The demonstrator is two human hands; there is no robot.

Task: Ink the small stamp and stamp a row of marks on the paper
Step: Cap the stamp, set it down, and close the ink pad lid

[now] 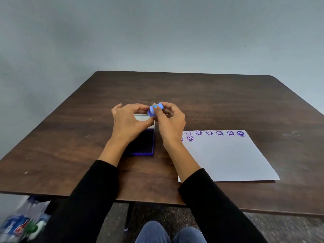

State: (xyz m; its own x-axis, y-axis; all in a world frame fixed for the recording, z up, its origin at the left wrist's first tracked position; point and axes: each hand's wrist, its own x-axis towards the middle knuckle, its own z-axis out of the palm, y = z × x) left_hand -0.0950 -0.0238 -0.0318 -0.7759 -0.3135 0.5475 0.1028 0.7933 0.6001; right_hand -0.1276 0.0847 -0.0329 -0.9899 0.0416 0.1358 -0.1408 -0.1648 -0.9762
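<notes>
My right hand [171, 122] pinches the small blue stamp [155, 110] between thumb and fingers, held tilted in the air above the ink pad. My left hand [130, 121] is beside it with curled fingertips close to the stamp; whether they touch it I cannot tell. The purple ink pad [143, 142] lies open on the table below my hands, with its white lid [142, 117] raised behind it. The white paper [226, 158] lies to the right, with a row of purple smiley marks [220, 133] along its far edge and two more marks [189, 138] below at the left.
The dark wooden table [201, 95] stands against a grey wall. On the floor at the lower left lies a plastic bag with bottles [19, 223]. My knees [168, 234] show under the table's front edge.
</notes>
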